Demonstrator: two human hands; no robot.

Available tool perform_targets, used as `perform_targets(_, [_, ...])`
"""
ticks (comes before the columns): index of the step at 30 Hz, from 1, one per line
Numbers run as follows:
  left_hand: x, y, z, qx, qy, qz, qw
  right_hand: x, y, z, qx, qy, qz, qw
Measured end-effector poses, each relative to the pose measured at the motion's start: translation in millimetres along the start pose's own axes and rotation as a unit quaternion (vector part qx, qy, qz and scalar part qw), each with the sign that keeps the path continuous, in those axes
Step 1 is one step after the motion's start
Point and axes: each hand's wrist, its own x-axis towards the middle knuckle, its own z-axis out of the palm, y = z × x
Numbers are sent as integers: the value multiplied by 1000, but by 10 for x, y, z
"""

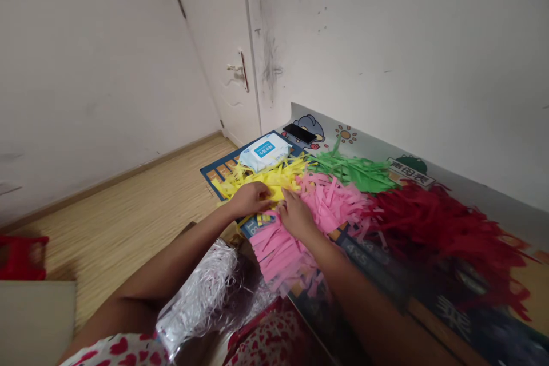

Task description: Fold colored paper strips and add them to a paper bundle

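Note:
Yellow fringed tissue paper (pixel 278 174) lies near the left end of the table, with both my hands at its near edge. My left hand (pixel 250 200) has its fingers curled and pinched on the yellow paper. Close beside it, my right hand (pixel 295 214) grips the same paper between thumb and fingers; its index finger points forward. Pink fringed tissue paper (pixel 330 200) lies around my right hand, partly hidden under the wrist. Green fringed paper (pixel 355 168) sits behind the pink, and red fringed paper (pixel 441 223) spreads out to the right.
A wet wipes pack (pixel 266 151) rests behind the yellow paper, with a black phone (pixel 300 132) farther back. The printed mat (pixel 373 263) covers the table against the wall. Silvery shredded strands (pixel 206 286) lie at my lap. A red stool (pixel 23 257) stands at far left.

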Motion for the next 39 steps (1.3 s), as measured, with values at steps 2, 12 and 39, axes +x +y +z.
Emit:
perform_targets(2, [-12,18,9,22,1,5,1000,7,13,-5,1,6,13,1000])
perform_targets(12, [-104,162,57,118,-37,35,992,-42,38,-111,-18,48,45,998])
perform_targets(39, [53,45,12,32,-80,-41,995,-150,60,-84,-34,44,3,998])
